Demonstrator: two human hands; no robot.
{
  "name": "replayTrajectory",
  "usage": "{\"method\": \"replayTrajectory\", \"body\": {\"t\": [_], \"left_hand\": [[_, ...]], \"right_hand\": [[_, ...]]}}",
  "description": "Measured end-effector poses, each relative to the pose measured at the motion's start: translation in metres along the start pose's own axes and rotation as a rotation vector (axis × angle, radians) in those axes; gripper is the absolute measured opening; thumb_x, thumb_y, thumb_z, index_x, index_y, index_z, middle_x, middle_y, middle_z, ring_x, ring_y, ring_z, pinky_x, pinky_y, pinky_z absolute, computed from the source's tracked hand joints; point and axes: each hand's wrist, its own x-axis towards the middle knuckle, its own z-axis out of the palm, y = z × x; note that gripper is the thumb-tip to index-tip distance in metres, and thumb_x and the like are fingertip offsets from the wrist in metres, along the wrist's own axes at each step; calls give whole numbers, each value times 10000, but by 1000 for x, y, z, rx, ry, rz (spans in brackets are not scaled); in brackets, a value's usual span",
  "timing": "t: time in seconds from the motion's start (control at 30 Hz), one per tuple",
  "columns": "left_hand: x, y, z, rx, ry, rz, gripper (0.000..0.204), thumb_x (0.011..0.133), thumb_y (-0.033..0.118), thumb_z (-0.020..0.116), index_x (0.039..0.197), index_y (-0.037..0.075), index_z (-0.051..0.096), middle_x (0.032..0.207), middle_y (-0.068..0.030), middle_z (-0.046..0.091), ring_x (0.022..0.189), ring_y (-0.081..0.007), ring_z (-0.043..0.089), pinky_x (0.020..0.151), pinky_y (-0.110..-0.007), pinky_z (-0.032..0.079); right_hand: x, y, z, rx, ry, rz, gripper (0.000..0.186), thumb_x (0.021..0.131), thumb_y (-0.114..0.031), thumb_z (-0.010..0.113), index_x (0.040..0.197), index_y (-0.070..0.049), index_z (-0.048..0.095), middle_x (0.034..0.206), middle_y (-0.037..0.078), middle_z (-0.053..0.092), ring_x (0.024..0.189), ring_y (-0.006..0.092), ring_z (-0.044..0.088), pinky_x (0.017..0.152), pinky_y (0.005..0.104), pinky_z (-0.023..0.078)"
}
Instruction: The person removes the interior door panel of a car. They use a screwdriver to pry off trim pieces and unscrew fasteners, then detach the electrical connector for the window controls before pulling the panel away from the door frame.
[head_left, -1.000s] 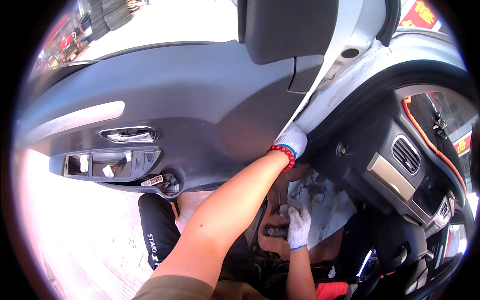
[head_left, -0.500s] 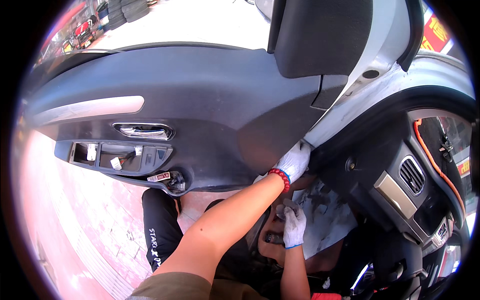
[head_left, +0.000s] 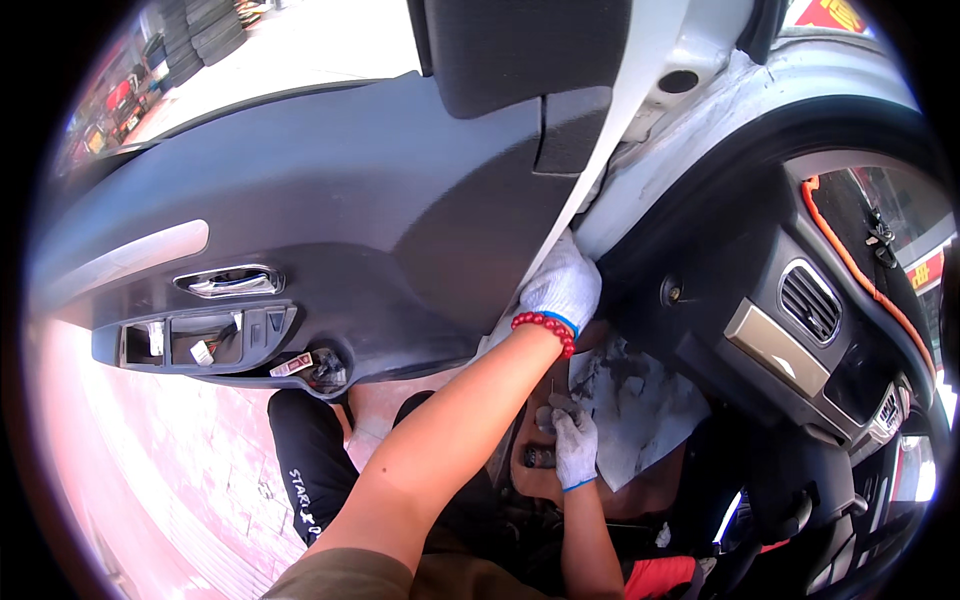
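Note:
My left hand, in a white knit glove with a red bead bracelet at the wrist, reaches to the front edge of the dark car door panel. Its fingers are hidden in the gap between door and body. Lower down, my right hand, gloved too, is closed with the fingertips together around a small greyish piece that I cannot make out. Right beside it, a short dark cylinder lies on the brown floor mat. Under and behind that hand spreads a stained pale sheet.
An open switch recess with loose white connectors sits in the door below the chrome handle. A small box lies in the door pocket. The dashboard with its air vent bounds the right; stacked tyres stand outside.
The view has swung right, so the door sits farther left in it. My left hand stays at the door's front edge, now showing more of its back. My right hand keeps its closed grip.

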Motion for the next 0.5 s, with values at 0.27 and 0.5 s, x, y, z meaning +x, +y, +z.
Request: {"method": "replayTrajectory", "body": {"t": [0.27, 0.5], "left_hand": [[12, -3, 6, 89, 54, 117, 548, 857, 49, 554, 1383, -72, 462, 1380, -368, 511, 1337, -498, 474, 1150, -480, 394], [19, -22, 12, -42, -90, 142, 421, 841, 25, 540, 1255, -51, 532, 1294, -373, 530, 1269, -528, 498, 1114, -514, 420]], "right_hand": [[-15, -4, -18, -37, 36, -20, 275, 1034, -88, 546, 1268, 28, 632, 1092, 98, 706, 922, 142, 685, 793, 263, 563], [-47, -28, -118, -634, 237, -197, 293, 936, -190, 667, 1143, 16, 703, 994, 143, 742, 892, 254, 698, 829, 362, 539]]}}
